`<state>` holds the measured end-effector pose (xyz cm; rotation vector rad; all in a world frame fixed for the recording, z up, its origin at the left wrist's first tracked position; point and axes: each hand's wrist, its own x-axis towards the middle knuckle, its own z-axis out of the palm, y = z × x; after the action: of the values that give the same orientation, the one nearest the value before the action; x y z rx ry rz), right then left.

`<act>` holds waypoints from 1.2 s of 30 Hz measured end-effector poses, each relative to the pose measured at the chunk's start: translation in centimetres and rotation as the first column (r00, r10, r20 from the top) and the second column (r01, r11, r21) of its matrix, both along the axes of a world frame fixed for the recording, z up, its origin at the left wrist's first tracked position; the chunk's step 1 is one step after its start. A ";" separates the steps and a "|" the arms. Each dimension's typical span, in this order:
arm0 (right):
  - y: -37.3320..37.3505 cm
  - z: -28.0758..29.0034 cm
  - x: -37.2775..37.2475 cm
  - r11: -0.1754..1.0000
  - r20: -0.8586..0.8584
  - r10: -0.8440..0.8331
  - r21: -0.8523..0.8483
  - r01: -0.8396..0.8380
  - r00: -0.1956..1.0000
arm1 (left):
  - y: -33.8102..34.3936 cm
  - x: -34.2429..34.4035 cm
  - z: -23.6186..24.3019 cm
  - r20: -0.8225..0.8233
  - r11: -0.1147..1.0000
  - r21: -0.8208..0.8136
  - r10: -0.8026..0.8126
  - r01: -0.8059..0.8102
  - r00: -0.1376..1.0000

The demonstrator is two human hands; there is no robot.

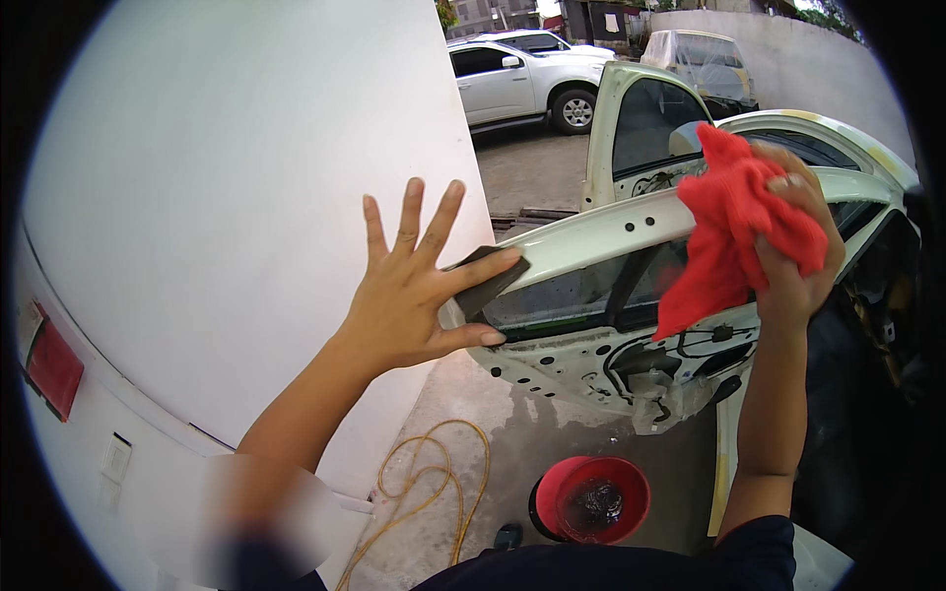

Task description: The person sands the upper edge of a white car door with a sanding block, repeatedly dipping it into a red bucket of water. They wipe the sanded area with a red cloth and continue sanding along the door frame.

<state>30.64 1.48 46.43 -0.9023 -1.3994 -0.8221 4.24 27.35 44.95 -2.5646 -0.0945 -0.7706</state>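
My left hand has three fingers spread wide, while its index finger and thumb lie over a dark grey sheet of sandpaper. That sheet is pinched against the upper left corner of a pale car door. The door's inner side faces me, its trim off and wires and plastic film showing. Over the door's window frame, my right hand grips a bunched red cloth, with one end hanging down. The cloth hides part of the frame.
A red bucket of water stands on wet concrete below the door. To its left lies a coiled yellow hose. A white wall rises close on the left. Beyond are another open door and a white pickup.
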 end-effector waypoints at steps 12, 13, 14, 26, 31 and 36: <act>-5.8 -26.9 -4.2 0.899 -0.441 0.043 -0.373 -0.227 0.896 | -4.7 7.2 2.1 0.055 0.983 0.098 -0.158 0.153 0.986; -5.7 -29.1 -5.3 0.855 -0.500 -0.001 -0.450 -0.259 0.866 | -3.3 4.5 1.2 0.008 0.997 0.072 -0.042 0.041 0.999; -6.0 -31.2 -6.2 0.834 -0.527 -0.026 -0.480 -0.272 0.849 | -1.7 1.3 0.3 -0.030 0.998 0.018 0.065 -0.065 0.997; -5.6 -43.7 -10.1 0.691 -0.741 -0.200 -0.571 -0.444 0.641 | -8.3 13.9 5.0 0.018 0.940 0.283 -0.202 0.189 0.979; -3.2 -44.3 -12.4 0.663 -0.757 -0.133 -0.548 -0.510 0.640 | -7.2 9.8 3.6 0.003 0.985 0.112 -0.129 0.128 0.992; -6.0 -46.2 -14.3 0.665 -0.745 -0.267 -0.602 -0.443 0.612 | 0.3 -0.7 -0.1 -0.050 0.996 0.033 0.083 -0.081 0.995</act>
<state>16.34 -4.55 0.20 -1.5646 -0.8944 0.3798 3.54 27.70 44.88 -2.5325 -0.1693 -0.6699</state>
